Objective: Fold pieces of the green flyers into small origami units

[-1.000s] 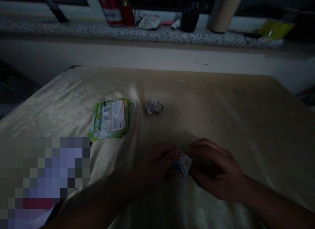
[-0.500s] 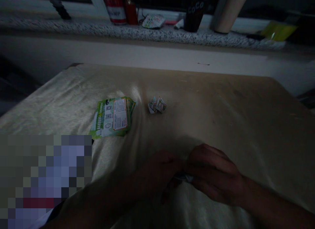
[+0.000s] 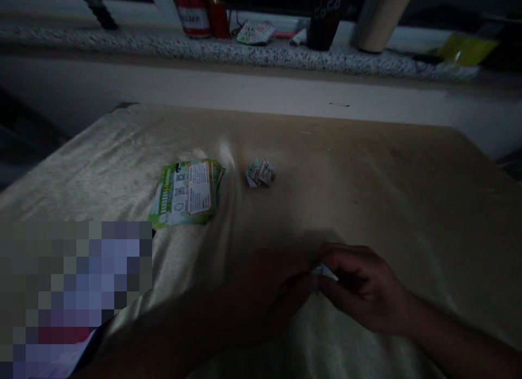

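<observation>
Low in the middle of the head view, my two hands meet over a small folded piece of paper (image 3: 325, 271). Only a pale pointed corner of it shows. The fingers of my left hand (image 3: 281, 284) are closed on its left side, in deep shadow. From the right, my right hand (image 3: 365, 286) pinches it between thumb and fingers. Farther back lie small folded paper pieces (image 3: 261, 173) with colourful print, close together on the cloth. To their left is a stack of green printed leaflets (image 3: 185, 194), slightly fanned.
A shiny beige cloth (image 3: 387, 205) covers the table. Behind it, a speckled stone sill (image 3: 228, 51) carries a red and white can (image 3: 193, 14), an orange lighter (image 3: 219, 17), a crumpled wrapper (image 3: 256, 32), a dark cup (image 3: 324, 23), a beige cylinder (image 3: 383, 20) and a yellow packet (image 3: 468, 48).
Both hands have turned around the folded paper, and its pale corner now points out to the right. My right hand's fingers have curled into a pinch. The leaflets and folded pieces stay put.
</observation>
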The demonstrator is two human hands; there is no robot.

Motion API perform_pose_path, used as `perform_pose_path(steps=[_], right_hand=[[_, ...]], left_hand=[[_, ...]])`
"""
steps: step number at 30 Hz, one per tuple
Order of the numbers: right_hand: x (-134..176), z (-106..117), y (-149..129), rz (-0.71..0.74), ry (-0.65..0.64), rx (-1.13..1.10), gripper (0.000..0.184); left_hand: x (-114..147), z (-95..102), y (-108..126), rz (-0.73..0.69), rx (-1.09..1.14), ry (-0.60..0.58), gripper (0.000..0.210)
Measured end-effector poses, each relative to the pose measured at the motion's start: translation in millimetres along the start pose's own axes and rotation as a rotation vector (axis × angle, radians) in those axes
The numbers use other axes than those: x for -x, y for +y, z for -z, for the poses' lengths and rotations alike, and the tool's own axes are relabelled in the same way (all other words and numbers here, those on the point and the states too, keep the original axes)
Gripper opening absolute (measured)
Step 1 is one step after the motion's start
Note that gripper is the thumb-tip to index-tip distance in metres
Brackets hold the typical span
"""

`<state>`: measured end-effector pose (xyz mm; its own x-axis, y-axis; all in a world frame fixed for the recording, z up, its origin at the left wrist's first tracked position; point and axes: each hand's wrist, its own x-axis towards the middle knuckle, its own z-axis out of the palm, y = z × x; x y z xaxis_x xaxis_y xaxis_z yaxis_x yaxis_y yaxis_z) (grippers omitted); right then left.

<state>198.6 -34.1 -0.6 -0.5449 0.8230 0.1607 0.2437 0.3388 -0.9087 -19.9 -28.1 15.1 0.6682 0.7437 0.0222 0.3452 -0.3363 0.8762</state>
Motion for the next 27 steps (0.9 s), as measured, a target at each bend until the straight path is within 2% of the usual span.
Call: perform_pose_path(steps=[3,5,11,16,19,21,25,27], right_hand=[[0.2,-0.2,-0.2,-0.076,-0.017,-0.108,0.018],[-0.8,-0.2,-0.7,-0.087,-0.022,-0.196,0.018],[-0.6,-1.0,0.6,-0.105,-0.104,-0.359,0.016],[0.7,-0.5,0.8,-0.143,-0.142,-0.391,0.023],[-0.1,1.3,0.4,-0.158,-0.17,-0.42,0.024],[-0.7,2.4,0.9,-0.174,-0.189,-0.445,0.024],[-0.7,3.9,4.2,-0.197,-0.218,-0.572,0.024],[-0.3,4.6,6.0,-0.212,-0.222,-0.61,0.025]], left_hand=[[-0.5,-3.1,0.8,-0.094,0.004,0.023,0.032],[-0.6,-6.1,2.6,-0.108,0.052,0.071,0.033],[-1.3,-12.2,-0.3,-0.004,0.156,0.153,0.034],[-1.7,-15.0,-6.9,0.054,0.219,0.119,0.03],[-1.4,-14.1,-6.3,0.088,0.234,0.136,0.028],[-2.0,-11.1,-4.2,0.061,0.273,0.14,0.029],[-3.8,-4.8,-1.4,-0.022,0.411,0.049,0.03],[-4.0,-5.0,-2.7,-0.007,0.438,0.025,0.029]])
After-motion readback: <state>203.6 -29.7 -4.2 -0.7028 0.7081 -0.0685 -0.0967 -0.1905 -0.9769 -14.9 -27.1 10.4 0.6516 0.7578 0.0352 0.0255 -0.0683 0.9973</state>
